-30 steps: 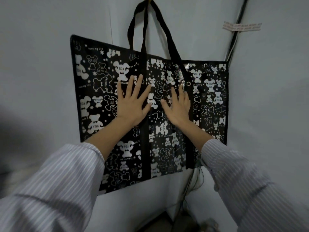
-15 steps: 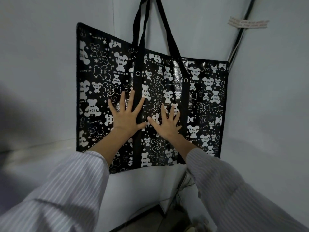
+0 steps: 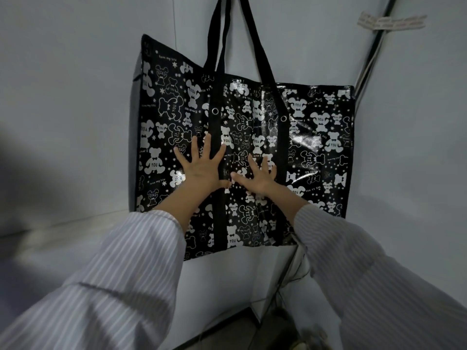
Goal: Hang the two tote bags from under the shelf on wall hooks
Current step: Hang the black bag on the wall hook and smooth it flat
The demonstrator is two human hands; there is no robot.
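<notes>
Smoothing glossy black bear-print plastic tote bag (image 3: 316, 127), hung: your left hand (image 3: 202, 170) and right hand (image 3: 260, 176), flat, released, press lower than before; this one seems done.

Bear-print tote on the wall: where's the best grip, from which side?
Probably the black handle straps just above the top edge of the tote bag, from the front: they stand clear as narrow loops, while the glossy panel lies flat against the wall, where left hand and right hand only press.
</notes>
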